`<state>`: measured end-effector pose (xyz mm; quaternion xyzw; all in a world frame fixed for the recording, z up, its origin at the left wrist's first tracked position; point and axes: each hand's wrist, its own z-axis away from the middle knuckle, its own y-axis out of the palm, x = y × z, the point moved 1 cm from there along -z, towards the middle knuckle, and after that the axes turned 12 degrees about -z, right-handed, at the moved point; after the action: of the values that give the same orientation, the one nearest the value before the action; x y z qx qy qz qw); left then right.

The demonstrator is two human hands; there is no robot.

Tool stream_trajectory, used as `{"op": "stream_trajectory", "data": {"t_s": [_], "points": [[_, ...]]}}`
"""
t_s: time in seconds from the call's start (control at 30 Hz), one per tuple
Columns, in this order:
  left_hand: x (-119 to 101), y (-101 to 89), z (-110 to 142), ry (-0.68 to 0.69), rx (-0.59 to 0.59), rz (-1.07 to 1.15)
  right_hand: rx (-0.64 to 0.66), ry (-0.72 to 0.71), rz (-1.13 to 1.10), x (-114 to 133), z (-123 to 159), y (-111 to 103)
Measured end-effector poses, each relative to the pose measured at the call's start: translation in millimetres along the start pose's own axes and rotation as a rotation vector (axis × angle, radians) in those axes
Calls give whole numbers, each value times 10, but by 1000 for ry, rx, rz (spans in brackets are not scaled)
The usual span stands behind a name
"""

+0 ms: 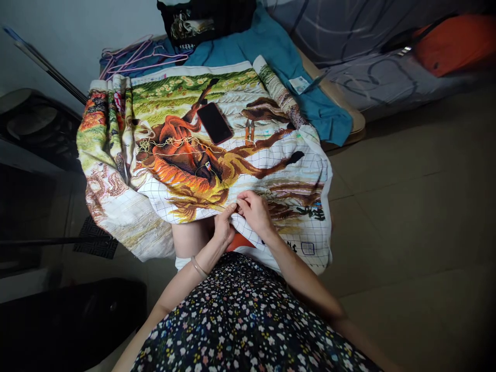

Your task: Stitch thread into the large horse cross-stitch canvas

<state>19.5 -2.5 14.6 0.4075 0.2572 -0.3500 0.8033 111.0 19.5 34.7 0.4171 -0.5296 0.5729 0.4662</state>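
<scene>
A large cross-stitch canvas (155,199) with a grid and stitched brown and orange horses lies across my lap and the bed edge. My left hand (223,225) grips its near edge, thumb on top and fingers beneath. Just right of it, my right hand (253,211) is closed in a pinch close against the cloth; whatever sits between its fingertips is too small to make out. Pale yellow thread (174,141) trails loosely over the stitched horse. A small colourful item (208,166) rests on the dark stitching. Beyond are a dark phone (215,123) and small orange-handled thread snips (249,134).
Rolled canvas (279,92) is at the far right, with more rolls at left. Behind are pink hangers (143,59), a black printed bag (205,23) and a teal cloth (267,39) on the bed. An orange bag (457,44) sits upper right, over tiled floor (406,217).
</scene>
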Motion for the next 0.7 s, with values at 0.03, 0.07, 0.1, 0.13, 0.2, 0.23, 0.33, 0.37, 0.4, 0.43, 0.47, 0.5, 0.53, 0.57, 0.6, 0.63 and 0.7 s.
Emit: {"op": "stream_trajectory", "data": {"t_s": [0.03, 0.07, 0.1, 0.13, 0.2, 0.23, 0.33, 0.37, 0.4, 0.43, 0.47, 0.5, 0.53, 0.57, 0.6, 0.63, 0.7], "points": [[4, 6, -4, -5, -13, -8, 22, -16, 90, 24, -26, -17], [6, 11, -10, -14, -20, -15, 52, -30, 182, 54, -51, -34], [6, 12, -18, -24, -27, -21, 88, -42, 270, 87, -74, -50], [6, 11, -26, -33, -33, -25, 125, -51, 347, 122, -94, -66], [6, 1, -40, -38, -45, -28, 184, -59, 444, 185, -123, -95], [8, -6, -45, -34, -50, -28, 196, -59, 456, 208, -130, -106], [18, -24, -56, -26, -40, -22, 195, -39, 389, 217, -119, -105], [22, -28, -59, -25, -31, -20, 192, -26, 350, 206, -108, -94], [25, -32, -62, -25, -21, -17, 188, -8, 305, 195, -97, -83], [29, -35, -64, -24, -11, -16, 189, 18, 251, 188, -88, -77], [31, -39, -66, -22, 0, -17, 190, 48, 182, 192, -83, -83], [33, -42, -68, -18, 8, -20, 172, 74, 95, 210, -87, -112], [34, -47, -69, -12, 10, -22, 132, 90, -6, 245, -99, -170], [35, -51, -70, -2, 3, -22, 74, 87, -119, 296, -121, -264], [34, -55, -70, 10, -13, -18, 0, 66, -242, 359, -150, -395], [33, -58, -68, 18, -34, -13, -81, 27, -361, 431, -184, -562], [28, -58, -65, 24, -68, -3, -205, -73, -586, 578, -244, -969]]}}
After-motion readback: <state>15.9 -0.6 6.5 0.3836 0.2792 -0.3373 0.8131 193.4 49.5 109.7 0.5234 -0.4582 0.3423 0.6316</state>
